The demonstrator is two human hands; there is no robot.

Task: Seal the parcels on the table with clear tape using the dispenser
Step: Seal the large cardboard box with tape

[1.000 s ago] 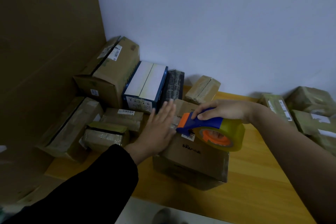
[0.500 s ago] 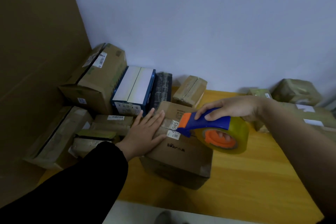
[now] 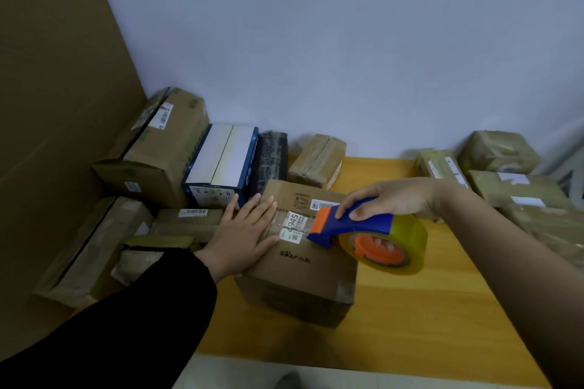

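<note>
The cardboard parcel [image 3: 300, 259] is sitting near the front edge of the wooden surface [image 3: 426, 325], with a white label reading 4945 on its top. The left hand [image 3: 245, 235] is lying flat on the parcel's left top edge, fingers spread, pressing down and pinching nothing. The right hand [image 3: 388, 199] is wrapping its grip closed around the blue handle of the tape dispenser [image 3: 363, 230], whose orange nose is touching the parcel top just beside the label. The clear tape roll [image 3: 398, 243] is hanging off the parcel's right side. More boxes are crowding the back-left corner and far right.
</note>
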